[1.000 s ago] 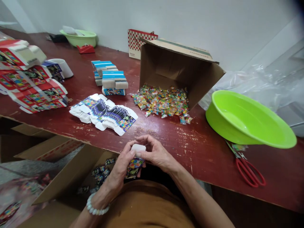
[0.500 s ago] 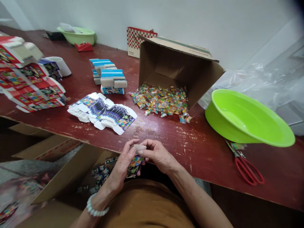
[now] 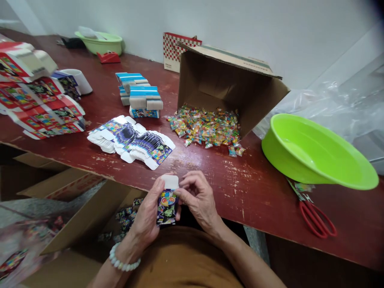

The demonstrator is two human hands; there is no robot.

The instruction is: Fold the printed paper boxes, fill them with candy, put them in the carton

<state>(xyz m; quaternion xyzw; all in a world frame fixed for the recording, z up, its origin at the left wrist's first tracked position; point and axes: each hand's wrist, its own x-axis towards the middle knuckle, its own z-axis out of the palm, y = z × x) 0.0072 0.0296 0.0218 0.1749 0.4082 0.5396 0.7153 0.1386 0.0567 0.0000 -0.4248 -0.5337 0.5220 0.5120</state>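
My left hand (image 3: 148,214) is wrapped round a small dark purple candy box (image 3: 167,208), held upright in front of my body at the table's near edge. The box's white top flap (image 3: 170,182) stands up. My right hand (image 3: 199,198) is at the box's right side, fingers curled but apart and the thumb tip by its upper edge. Beyond the hands lies a fanned stack of flat purple box blanks (image 3: 132,140). A heap of small wrapped candies (image 3: 210,126) spills from a cardboard carton (image 3: 228,86) lying on its side.
Red boxes (image 3: 45,100) are stacked at left, blue-topped blanks (image 3: 145,98) behind. A green basin (image 3: 315,152) and red-handled scissors (image 3: 316,218) are at right. Below the table edge, an open carton (image 3: 81,216) holds several small dark boxes (image 3: 127,218). A red tape dispenser (image 3: 108,57) is farther back.
The box has turned so its printed front faces me, with the white flap now raised. My right fingers have come off the flap and moved slightly right.
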